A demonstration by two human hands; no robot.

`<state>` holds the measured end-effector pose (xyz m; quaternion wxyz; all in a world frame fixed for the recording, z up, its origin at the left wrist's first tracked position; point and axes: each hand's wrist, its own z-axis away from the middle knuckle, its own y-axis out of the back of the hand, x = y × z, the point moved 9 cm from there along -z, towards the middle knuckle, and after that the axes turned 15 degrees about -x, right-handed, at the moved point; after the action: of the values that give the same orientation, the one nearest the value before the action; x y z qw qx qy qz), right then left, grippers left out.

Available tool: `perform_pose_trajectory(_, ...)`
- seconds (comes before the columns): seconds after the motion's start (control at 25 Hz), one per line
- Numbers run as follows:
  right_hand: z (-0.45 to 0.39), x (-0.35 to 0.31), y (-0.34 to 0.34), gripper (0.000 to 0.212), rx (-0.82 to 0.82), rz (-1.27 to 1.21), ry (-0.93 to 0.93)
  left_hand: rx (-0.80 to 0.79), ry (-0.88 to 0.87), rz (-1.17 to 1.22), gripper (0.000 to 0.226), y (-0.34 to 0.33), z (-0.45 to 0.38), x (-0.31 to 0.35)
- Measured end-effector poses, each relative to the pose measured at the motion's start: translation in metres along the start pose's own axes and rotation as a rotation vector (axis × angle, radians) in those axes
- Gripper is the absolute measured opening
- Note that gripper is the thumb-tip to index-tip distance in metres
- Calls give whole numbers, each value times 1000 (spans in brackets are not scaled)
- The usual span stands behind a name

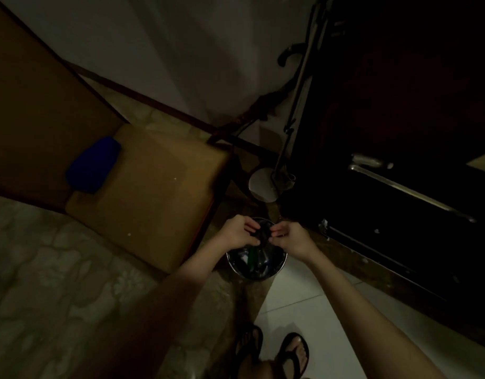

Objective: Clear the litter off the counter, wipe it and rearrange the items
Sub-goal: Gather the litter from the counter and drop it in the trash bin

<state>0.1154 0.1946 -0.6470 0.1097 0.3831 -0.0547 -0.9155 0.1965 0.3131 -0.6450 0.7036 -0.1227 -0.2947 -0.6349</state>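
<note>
Sandalled feet (274,354) stand on pale floor tiles (304,291). Beyond them, left hand (237,232) and right hand (289,237) each pinch a dark scrap of litter (263,234) over a round metal bin (256,265), wedged between the brown cabinet's edge (159,198) and a dark door (386,160).

A blue cushion (93,164) lies on a tan-brown chair (154,195) edged in darker brown. The bedcover (58,283) is pale olive with a faint leaf pattern, and the floor (304,324) is white tile with thin grey lines. The silver bin (256,259) holds dark litter with a green piece (253,259), and the sandals (294,354) are black.
</note>
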Motion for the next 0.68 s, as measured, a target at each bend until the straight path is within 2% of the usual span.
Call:
perform_pose_trajectory(0.16,86,-90,37,30,65,169,58,-29,-65,-218,42,27,91,93)
perform_pose_trajectory(0.4,213,-226,74,35,58,593,79,-17,-115,-665,43,58,228,225)
perform_pose_trajectory(0.56,307,-289,99,39,110,702,81,30,-191,-904,45,61,312,309)
perform_pose_trajectory(0.68,373,-313,124,38,197,714,115,70,-280,-1017,44,55,355,366)
